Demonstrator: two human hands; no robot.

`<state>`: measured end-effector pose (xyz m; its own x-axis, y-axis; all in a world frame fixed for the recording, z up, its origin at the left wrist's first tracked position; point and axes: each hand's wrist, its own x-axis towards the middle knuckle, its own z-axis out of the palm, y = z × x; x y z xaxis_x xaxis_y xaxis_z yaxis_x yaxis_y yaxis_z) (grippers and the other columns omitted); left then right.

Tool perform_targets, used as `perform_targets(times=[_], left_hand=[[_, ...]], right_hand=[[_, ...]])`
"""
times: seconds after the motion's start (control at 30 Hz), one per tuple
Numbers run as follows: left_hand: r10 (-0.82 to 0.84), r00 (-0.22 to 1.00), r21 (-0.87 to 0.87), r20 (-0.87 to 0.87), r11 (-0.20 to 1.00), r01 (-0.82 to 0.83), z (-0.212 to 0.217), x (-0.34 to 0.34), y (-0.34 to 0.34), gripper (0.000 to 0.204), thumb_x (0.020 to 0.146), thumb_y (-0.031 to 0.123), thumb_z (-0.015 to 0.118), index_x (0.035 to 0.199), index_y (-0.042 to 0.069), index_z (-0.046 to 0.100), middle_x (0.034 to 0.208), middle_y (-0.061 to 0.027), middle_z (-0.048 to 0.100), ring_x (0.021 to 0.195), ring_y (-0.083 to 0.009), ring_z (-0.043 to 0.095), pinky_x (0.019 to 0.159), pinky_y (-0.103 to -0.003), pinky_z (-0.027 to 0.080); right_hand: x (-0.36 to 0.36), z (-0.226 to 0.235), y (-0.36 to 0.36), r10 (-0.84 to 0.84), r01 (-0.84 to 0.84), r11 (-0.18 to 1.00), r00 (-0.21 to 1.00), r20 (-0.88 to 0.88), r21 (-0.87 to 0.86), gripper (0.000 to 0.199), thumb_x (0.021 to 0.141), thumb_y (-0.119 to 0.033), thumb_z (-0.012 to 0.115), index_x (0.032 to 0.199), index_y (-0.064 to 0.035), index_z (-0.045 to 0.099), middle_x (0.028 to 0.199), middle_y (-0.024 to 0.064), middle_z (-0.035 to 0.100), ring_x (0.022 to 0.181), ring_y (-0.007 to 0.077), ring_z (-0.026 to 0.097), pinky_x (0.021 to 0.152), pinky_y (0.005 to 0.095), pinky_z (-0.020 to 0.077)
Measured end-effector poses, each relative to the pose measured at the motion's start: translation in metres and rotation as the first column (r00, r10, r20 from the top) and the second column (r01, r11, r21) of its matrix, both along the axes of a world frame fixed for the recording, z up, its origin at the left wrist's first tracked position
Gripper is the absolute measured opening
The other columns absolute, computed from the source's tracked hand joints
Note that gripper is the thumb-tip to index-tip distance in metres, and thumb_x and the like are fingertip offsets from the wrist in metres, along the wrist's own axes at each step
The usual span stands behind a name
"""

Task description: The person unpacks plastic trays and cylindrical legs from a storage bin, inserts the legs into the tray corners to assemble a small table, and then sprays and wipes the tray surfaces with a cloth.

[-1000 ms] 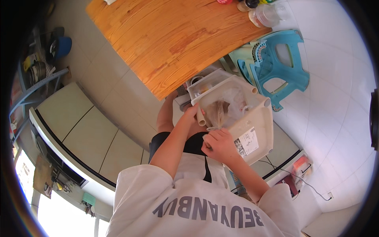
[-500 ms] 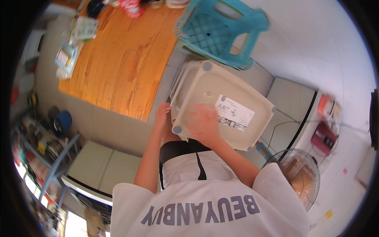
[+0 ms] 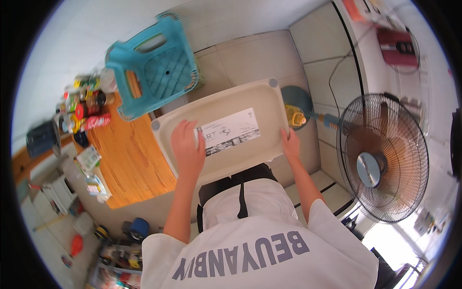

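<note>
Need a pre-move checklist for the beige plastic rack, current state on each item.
1. Right-hand hold: right hand grips the right edge of the beige plastic rack. Ok.
2. Left-hand hold: left hand lies over the panel, beside the white label; contact cannot tell.
3. Fan clearance: standing fan is apart from the rack. Ok.
4. Stool clearance: turquoise stool is near the rack's left corner; gap cannot tell.
5. Contents: hidden under the panel; cannot tell.

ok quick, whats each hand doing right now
Left hand: open, over the beige tray by its white label; can't tell if it's touching.
Right hand: closed, holding the tray's edge.
</note>
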<state>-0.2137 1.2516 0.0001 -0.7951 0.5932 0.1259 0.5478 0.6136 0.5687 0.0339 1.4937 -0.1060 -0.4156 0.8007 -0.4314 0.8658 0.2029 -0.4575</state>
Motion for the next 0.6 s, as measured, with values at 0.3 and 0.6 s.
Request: perform_targets(times=[0.3, 0.6], left_hand=[[-0.462, 0.885, -0.325, -0.053, 0.846, 0.422, -0.083, -0.059, 0.149, 0.034, 0.085, 0.027, 0.059, 0.106, 0.001, 0.053, 0.1, -0.0217, 0.058, 0.094, -0.0379, 0.055, 0.081, -0.045, 0.044], [-0.448, 0.885, -0.461, 0.127, 0.763, 0.453, -0.115, -0.066, 0.144, 0.04, 0.088, 0.043, 0.054, 0.081, 0.004, 0.047, 0.064, -0.0199, 0.058, 0.064, -0.0408, 0.056, 0.056, -0.049, 0.044]], right_hand=[[-0.01, 0.027, 0.0, 0.038, -0.039, 0.996, 0.999, 0.018, 0.076, 0.033, 0.088, -0.034, 0.052, 0.078, -0.0034, 0.047, 0.075, 0.0184, 0.057, 0.072, 0.0392, 0.056, 0.062, 0.047, 0.0435], [-0.01, 0.028, 0.0, -0.006, 0.009, 0.999, 0.997, -0.076, 0.044, 0.029, 0.086, -0.028, 0.058, 0.076, -0.0036, 0.046, 0.073, 0.0161, 0.057, 0.065, 0.0373, 0.056, 0.058, 0.0446, 0.0447]])
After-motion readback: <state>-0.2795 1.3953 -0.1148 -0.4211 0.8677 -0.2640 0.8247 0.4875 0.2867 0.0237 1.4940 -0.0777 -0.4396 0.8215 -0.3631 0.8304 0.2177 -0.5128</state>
